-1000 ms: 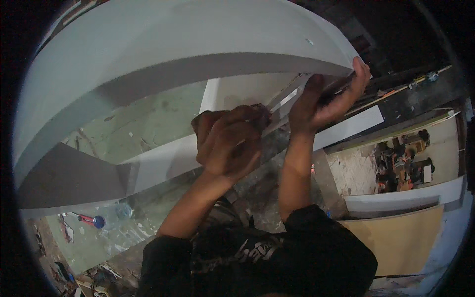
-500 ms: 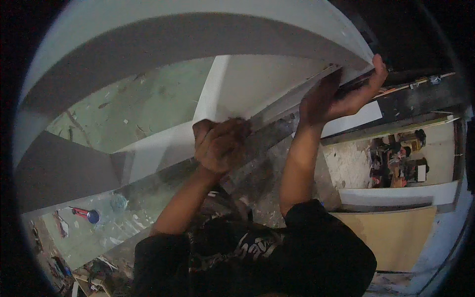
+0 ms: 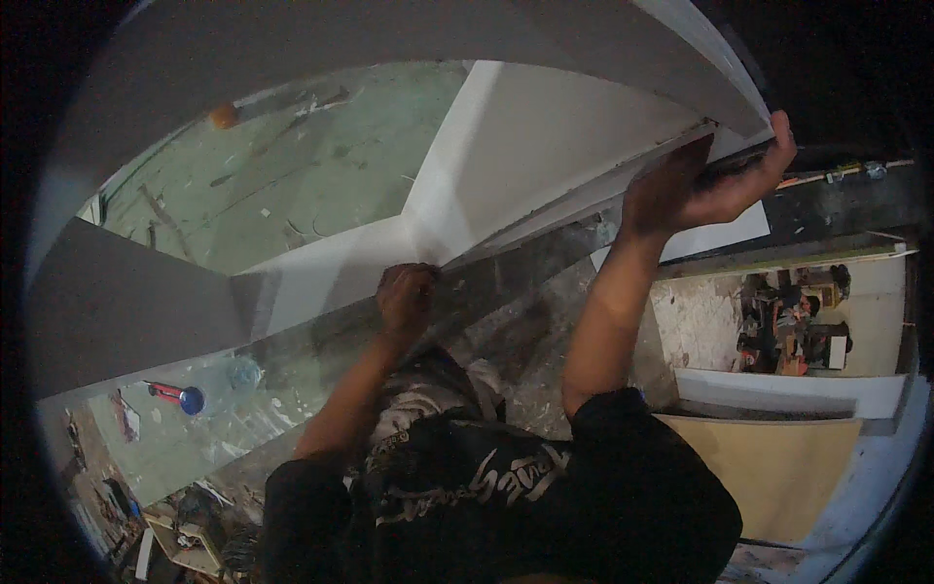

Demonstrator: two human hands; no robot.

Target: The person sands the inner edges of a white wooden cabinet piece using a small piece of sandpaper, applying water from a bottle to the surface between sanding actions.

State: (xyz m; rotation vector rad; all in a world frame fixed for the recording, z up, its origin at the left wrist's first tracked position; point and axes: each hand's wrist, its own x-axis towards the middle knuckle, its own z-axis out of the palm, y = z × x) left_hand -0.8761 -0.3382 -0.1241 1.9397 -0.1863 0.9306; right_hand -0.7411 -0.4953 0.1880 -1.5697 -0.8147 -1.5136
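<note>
A large white panel structure (image 3: 341, 243), like an open cabinet frame, spans the view. My left hand (image 3: 404, 297) is curled closed at its near lower edge; what it holds, if anything, is hidden in shadow. Farther right, my right hand (image 3: 696, 190) is raised against the structure's right end. Its fingers and thumb are stretched apart around the corner, the tips touching the panel's edge. A broad curved-looking grey-white board (image 3: 389, 34) of the same structure crosses the top of the view.
A greenish, paint-marked surface (image 3: 321, 165) shows through the frame. At lower left lie a red-handled tool with a blue round end (image 3: 185, 397) and a clear round container (image 3: 243, 373). A tan board (image 3: 769, 467) and a pile of assorted items (image 3: 793, 316) are at right.
My left hand has moved down and slightly left, away from the inner corner of the panels. My right hand remains at the structure's end. The whole view has shifted a little.
</note>
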